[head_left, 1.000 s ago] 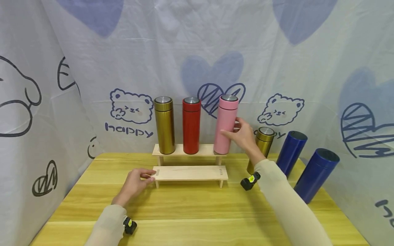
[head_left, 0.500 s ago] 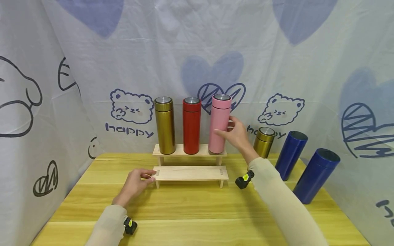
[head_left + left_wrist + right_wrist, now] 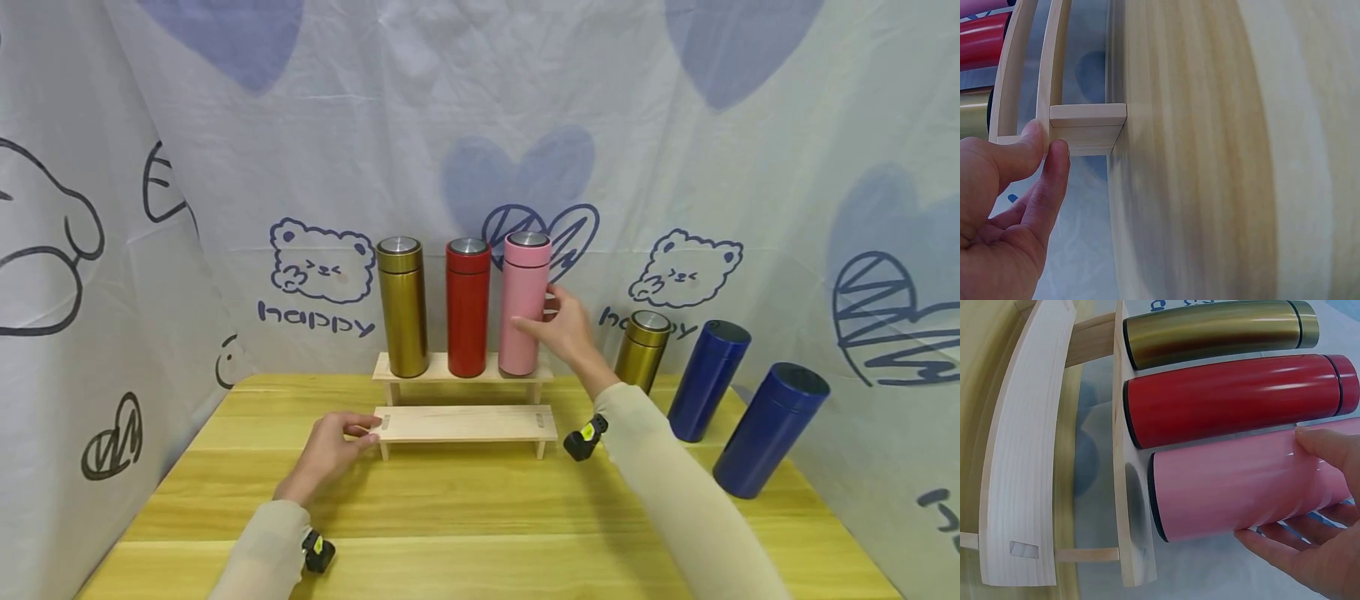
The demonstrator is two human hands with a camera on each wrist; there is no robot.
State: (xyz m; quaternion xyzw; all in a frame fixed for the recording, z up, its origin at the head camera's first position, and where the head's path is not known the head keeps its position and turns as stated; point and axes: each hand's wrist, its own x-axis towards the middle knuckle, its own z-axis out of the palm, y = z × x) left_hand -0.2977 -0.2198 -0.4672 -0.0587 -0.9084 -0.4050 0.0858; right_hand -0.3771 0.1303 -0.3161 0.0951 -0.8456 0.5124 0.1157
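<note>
My right hand (image 3: 562,327) grips a pink thermos bottle (image 3: 522,312) by its side, thumb in front and fingers behind. The bottle stands upright at the right part of the upper shelf of a two-step wooden rack (image 3: 465,423); whether its base touches the board I cannot tell. Left of it on that shelf are a red thermos (image 3: 468,312) and a gold thermos (image 3: 405,312), both upright. My left hand (image 3: 330,450) pinches the left end of the rack's lower board between thumb and fingers, as the left wrist view shows with the board edge (image 3: 1043,75).
On the right of the wooden table (image 3: 450,533) stand a second gold thermos (image 3: 641,350), partly behind my right arm, and two blue bottles (image 3: 708,379), (image 3: 772,429). A printed cloth (image 3: 450,83) hangs behind the table and along both sides.
My right hand has moved the pink thermos left along the upper shelf, closer to the red one. The left hand has kept its place on the rack.
</note>
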